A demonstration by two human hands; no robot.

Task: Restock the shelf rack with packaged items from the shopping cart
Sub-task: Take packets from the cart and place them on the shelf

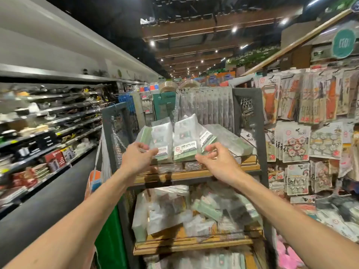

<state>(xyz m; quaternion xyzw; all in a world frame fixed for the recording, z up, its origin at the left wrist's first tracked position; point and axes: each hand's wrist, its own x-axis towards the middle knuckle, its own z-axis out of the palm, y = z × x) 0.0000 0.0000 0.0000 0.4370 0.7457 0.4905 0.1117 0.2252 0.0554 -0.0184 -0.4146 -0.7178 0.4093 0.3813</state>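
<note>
Head view. Three packets stand in a row on the top shelf (194,174) of the rack (246,113), leaning back, with their lower edges behind the front wire rail.

1. Your left hand (138,155) has curled fingers and pinches the lower edge of the left packet (162,136).
2. Your right hand (215,159) pinches the lower corner of the right packet (207,137) between thumb and fingers.
3. The middle packet (185,140) stands between the two, touching both. Neither hand holds it.

Handling, judged from appearance:

- Each packet is a clear film bag around a flat green block with a printed card. Expect it to be light.
- The film looks glossy and loose at the top. Expect it to slip and crumple if held there.
- The block inside appears stiff. Grip across the block, low on the packet, thumb in front and fingers behind.
- Do not lift by the empty film flap, because the contents may swing.
- The packets support one another. Moving one may tip its neighbour, so steady the row as you release.

The lower shelf (194,242) holds a loose heap (184,208) of similar bags lying flat.
</note>
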